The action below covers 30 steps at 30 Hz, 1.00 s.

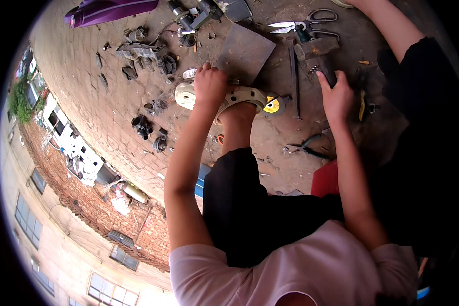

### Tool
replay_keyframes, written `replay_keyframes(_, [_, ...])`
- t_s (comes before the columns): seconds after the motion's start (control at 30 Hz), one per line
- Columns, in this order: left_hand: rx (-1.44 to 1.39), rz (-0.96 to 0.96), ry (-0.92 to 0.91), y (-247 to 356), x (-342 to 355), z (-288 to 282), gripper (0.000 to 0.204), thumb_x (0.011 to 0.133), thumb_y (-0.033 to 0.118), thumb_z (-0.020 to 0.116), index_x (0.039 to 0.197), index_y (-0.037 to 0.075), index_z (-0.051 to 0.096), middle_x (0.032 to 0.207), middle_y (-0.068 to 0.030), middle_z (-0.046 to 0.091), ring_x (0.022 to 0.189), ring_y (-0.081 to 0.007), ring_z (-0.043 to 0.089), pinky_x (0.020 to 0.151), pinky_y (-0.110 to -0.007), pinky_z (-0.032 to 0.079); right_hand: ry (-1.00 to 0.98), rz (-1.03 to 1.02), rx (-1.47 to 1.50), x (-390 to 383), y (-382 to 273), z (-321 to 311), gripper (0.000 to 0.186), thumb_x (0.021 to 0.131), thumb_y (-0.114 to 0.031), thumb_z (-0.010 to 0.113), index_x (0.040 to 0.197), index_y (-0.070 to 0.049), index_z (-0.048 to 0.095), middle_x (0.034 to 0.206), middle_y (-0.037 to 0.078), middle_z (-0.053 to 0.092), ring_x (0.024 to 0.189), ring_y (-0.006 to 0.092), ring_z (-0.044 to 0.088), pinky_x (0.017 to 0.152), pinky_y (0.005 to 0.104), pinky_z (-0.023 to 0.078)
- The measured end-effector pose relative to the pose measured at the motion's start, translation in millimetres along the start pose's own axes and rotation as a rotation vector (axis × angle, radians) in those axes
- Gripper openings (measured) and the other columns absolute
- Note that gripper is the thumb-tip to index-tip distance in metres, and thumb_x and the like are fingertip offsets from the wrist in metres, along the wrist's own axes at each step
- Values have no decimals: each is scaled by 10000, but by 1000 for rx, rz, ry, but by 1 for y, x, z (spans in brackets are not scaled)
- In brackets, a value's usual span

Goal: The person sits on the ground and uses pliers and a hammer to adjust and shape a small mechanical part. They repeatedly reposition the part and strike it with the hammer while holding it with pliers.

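Observation:
My left hand (210, 84) is closed above my sandalled foot (245, 99), beside a rusty square plate (246, 51); a small metal piece shows by its fingers, too unclear to name. In my right hand (336, 97) is the dark handle of a hammer (316, 49), its heavy head toward the top of the view. Between the hands lie a long metal bar (295, 86) and a disc with a yellow centre (272, 104). Large black-handled scissors (319, 25) lie beyond the hammer head, and black-handled pliers (311, 148) are below my right hand.
Greasy metal parts (143, 53) are strewn over the brick ground, with a purple container (107, 10) at top left. My other leg (392, 28) stretches along the right. A red object (324, 178) sits under my right arm. Brick walls and windowed buildings (28, 219) fill the left edge.

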<state>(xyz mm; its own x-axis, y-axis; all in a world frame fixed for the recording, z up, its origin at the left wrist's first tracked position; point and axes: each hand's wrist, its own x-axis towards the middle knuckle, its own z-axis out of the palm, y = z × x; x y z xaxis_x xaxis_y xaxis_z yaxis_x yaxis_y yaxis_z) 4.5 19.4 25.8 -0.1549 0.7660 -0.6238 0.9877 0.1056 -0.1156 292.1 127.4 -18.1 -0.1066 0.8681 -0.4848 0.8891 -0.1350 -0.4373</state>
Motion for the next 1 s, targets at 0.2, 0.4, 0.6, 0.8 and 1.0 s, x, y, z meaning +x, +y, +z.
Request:
replay_keyframes(0.2, [-97,-18,-175,-9,14,1,394,632,431,818,854,118,727,834,-58,693,966,-252,609,868,-372,473,5,-3,-13,-4,11,12,404,846,-435,693,1058,-98,621,803,187,673,781,399,649,657,471,506])
replay_keyframes(0.4, [-185,175,36,-23,5,-4,321,680,279,794,933,96,717,852,-77,664,929,-281,580,824,-406,464,279,-327,120,-13,-14,0,404,812,-227,736,1125,-29,573,1084,178,593,1051,358,542,914,435,445])
replay_keyframes(0.6, [-733,254,500,14,-42,-129,328,723,138,736,1034,42,699,769,-83,575,758,-253,451,711,-351,418,-87,-742,643,-52,-109,-61,540,823,-275,739,1232,-1,516,1177,193,572,1108,370,544,959,434,431])
replay_keyframes(0.8, [-794,255,700,47,-167,-239,403,669,170,757,1062,97,712,724,-45,518,712,-234,408,651,-328,379,-557,-884,1010,-113,-152,-164,499,945,-374,599,1239,17,496,1143,206,580,1060,331,590,883,387,471])
replay_keyframes(1.0, [-714,223,951,101,-253,-270,425,661,207,780,1068,101,719,669,-8,502,678,-222,414,641,-325,372,-657,-1045,1154,-171,-141,-231,384,999,-298,463,1189,32,508,1015,133,573,938,200,561,851,328,441])
